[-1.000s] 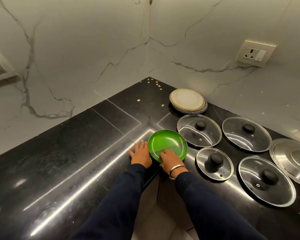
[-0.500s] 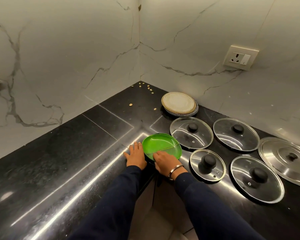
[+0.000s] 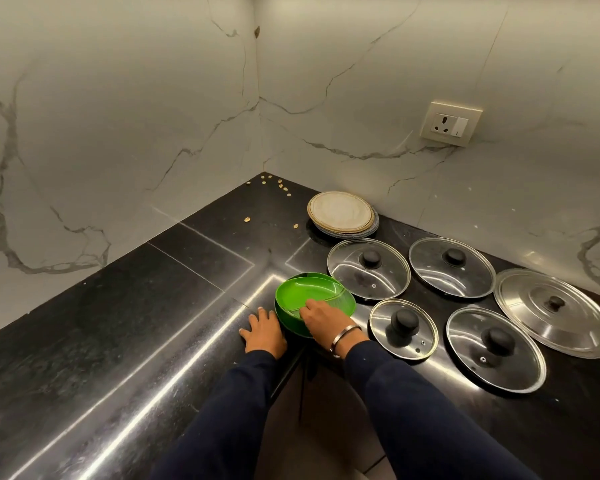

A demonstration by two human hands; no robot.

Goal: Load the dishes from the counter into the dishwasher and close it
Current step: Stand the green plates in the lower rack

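Note:
A stack of green divided plates (image 3: 310, 296) sits near the inner corner of the black counter (image 3: 118, 323). My right hand (image 3: 321, 318) grips the near rim of the top green plate, which is tilted up off the one below. My left hand (image 3: 264, 329) lies flat on the counter, touching the left side of the stack. Several glass lids with black knobs lie to the right: (image 3: 369, 268), (image 3: 452, 266), (image 3: 404, 329), (image 3: 496, 348). A steel lid (image 3: 555, 311) lies at the far right. A stack of beige plates (image 3: 342, 213) sits by the back wall. The dishwasher is out of view.
Marble walls meet at the corner behind the counter. A wall socket (image 3: 451, 123) is on the right wall. Small seeds (image 3: 246, 220) are scattered on the counter near the corner. A cabinet front (image 3: 326, 427) and floor show below, between my arms.
My right hand has lifted the near edge of the top green plate, which now tilts above the one beneath. The camera has shifted a little; my left hand stays on the counter.

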